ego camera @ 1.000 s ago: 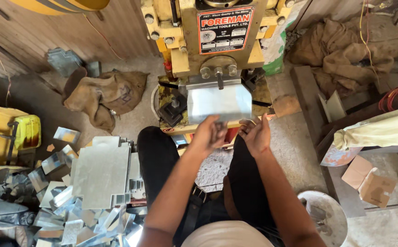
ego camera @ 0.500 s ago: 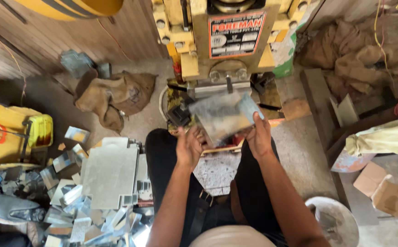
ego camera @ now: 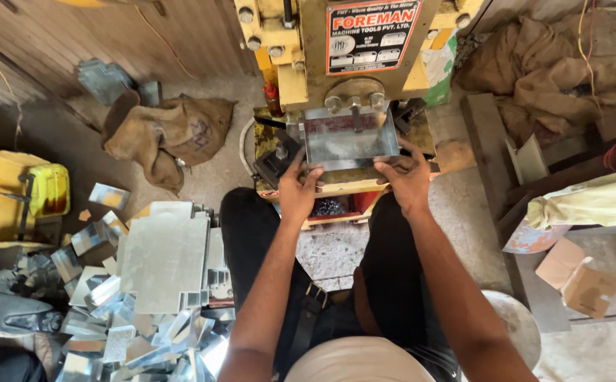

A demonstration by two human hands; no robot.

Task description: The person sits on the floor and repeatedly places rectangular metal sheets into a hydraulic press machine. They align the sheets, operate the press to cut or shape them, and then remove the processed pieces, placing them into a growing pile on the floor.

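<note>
I sit facing a yellow press machine (ego camera: 301,78). A shiny rectangular metal sheet (ego camera: 350,139) lies flat on the press bed under the ram. My left hand (ego camera: 298,192) grips the sheet's near left corner. My right hand (ego camera: 407,180) holds its near right edge. Both arms reach forward over my dark trousers.
A stack of cut metal sheets (ego camera: 166,258) and loose offcuts (ego camera: 102,318) lie on the floor to my left. Burlap sacks (ego camera: 163,134) rest beyond them. A yellow container (ego camera: 46,189) sits far left. Cardboard pieces (ego camera: 577,279) and a wooden bench (ego camera: 534,226) are on the right.
The metal sheet was held up in front of the press, then pushed forward and laid flat on the press bed. Both hands moved forward with it.
</note>
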